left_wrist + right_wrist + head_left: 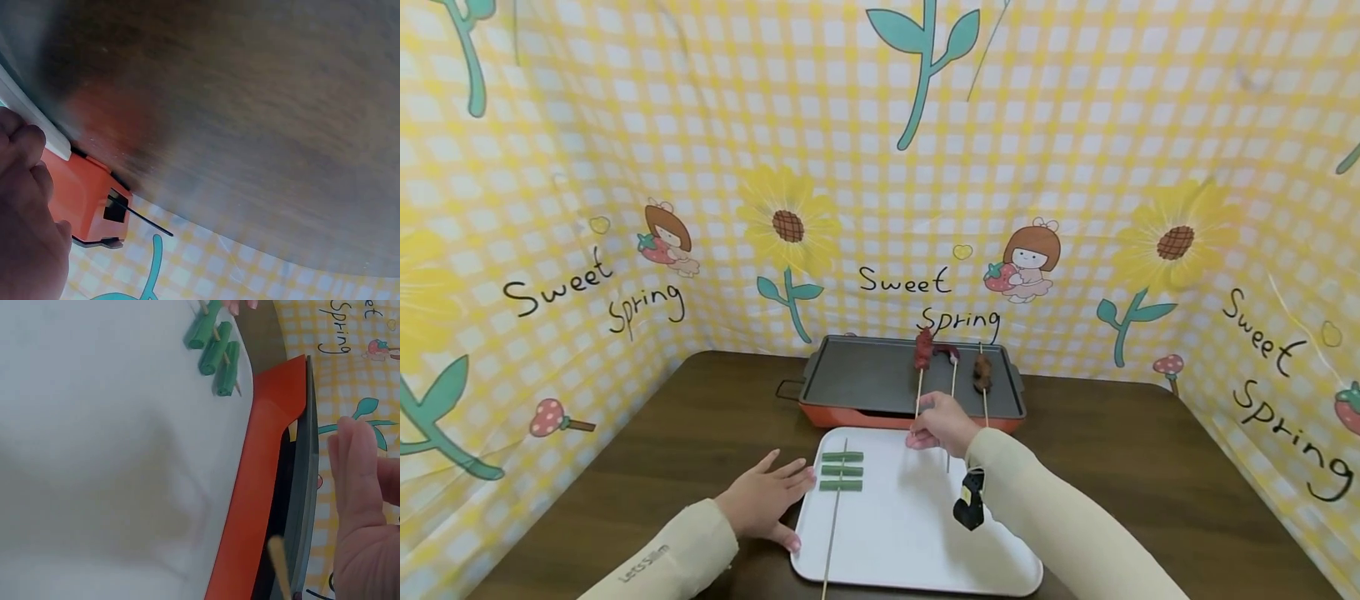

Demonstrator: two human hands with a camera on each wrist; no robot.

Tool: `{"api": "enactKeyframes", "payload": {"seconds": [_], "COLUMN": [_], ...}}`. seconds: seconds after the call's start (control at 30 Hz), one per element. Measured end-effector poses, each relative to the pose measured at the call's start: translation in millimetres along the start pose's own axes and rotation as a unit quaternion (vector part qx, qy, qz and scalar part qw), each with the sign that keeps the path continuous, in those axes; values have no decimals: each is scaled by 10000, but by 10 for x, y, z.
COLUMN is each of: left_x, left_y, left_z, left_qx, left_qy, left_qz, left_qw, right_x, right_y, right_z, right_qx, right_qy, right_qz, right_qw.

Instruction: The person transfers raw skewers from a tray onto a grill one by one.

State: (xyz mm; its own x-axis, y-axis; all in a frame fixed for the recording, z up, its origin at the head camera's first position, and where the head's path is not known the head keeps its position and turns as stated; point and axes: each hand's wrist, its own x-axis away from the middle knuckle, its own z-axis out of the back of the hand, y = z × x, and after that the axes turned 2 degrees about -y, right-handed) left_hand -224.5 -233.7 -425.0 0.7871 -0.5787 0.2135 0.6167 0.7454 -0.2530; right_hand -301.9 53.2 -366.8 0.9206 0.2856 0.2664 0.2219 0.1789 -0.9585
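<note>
Head view: a yellow-and-white checked cloth (1075, 150) hangs behind and beside a dark brown wooden table (1112, 450), on which sits a long orange grill (857, 375) with a flat dark-grey plate; just in front lies a white rectangular tray with rounded corners (887, 533). The left hand (767, 492) lies with fingers spread at the tray's left edge, gripping nothing; it would do well to steady that edge lightly. The right hand (943, 425) pinches the bare wooden stick of a chunky red skewer (922, 350), its food over the plate, left of a dark purple curled skewer (951, 356) and a lumpy brown skewer (982, 372). Good handling probably calls for a firm pinch low on the stick, the food kept parallel to its neighbours without nudging them, and fingertips clear of the grill's front rim. On the tray's left lies a skewer of three green cylinders (842, 471), its stick's lower end cut off by the frame. Whether the red food touches the plate cannot be told; fingers hide the pinch itself, and the blurred stick end (278, 556) in the right wrist view cannot be matched to a skewer.
</note>
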Motion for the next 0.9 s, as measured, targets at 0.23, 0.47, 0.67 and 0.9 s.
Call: {"api": "enactKeyframes", "payload": {"seconds": [0.23, 0.47, 0.67, 0.9], "left_x": [4, 9, 14, 5], "left_y": [21, 39, 42, 39], "left_z": [28, 53, 46, 56], "left_qx": [113, 261, 218, 277], "left_qy": [28, -12, 47, -96], "left_qz": [-13, 17, -8, 125], "left_qw": [9999, 9997, 9998, 9995], "right_x": [-84, -82, -110, -133], "right_y": [-5, -33, -3, 12], "right_z": [-47, -84, -133, -114], "right_qx": [-175, -183, -82, -69], "right_qy": [80, 48, 5, -134], "right_qz": [10, -30, -238, -106], "right_qw": [9998, 9998, 9997, 9998]}}
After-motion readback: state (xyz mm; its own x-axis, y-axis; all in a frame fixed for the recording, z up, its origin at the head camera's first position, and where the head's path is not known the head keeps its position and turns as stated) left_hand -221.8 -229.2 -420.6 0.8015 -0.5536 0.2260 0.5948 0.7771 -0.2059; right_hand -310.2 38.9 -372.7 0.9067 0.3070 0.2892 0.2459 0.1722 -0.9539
